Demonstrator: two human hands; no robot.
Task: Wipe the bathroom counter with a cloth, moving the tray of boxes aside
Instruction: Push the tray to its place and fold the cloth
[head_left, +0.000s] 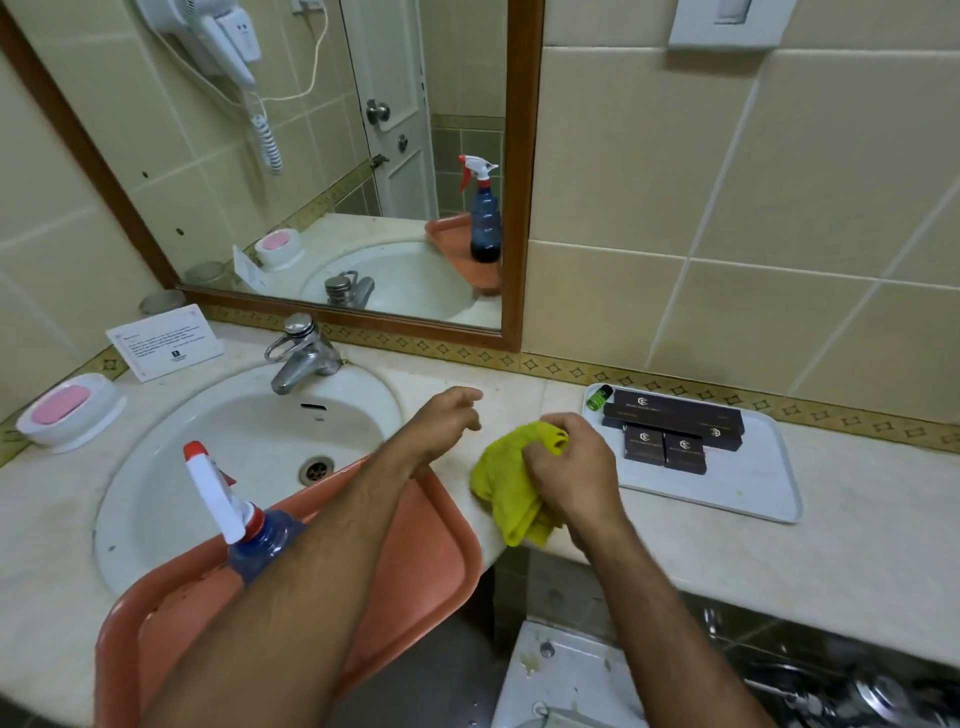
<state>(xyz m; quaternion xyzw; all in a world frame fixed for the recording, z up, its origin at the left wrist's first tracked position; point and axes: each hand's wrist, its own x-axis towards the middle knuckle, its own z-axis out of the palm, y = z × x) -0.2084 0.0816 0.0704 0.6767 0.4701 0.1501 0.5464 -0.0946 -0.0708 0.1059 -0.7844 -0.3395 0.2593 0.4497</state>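
Note:
A yellow cloth (506, 478) is bunched on the beige counter (857, 561) just right of the sink, and my right hand (571, 467) grips its upper part. My left hand (449, 418) hovers over the counter to the left of the cloth, fingers loosely apart and holding nothing. To the right of my right hand lies a white tray (748, 483) against the wall, carrying several dark boxes (675, 428) and a small green bottle (598, 397).
An orange basin (415, 566) sits over the sink's front edge, with a blue spray bottle (236, 514) standing in it. The sink (249, 431), tap (301, 353), soap dish (67, 410) and a card (166, 340) lie to the left. A mirror (311, 156) hangs above.

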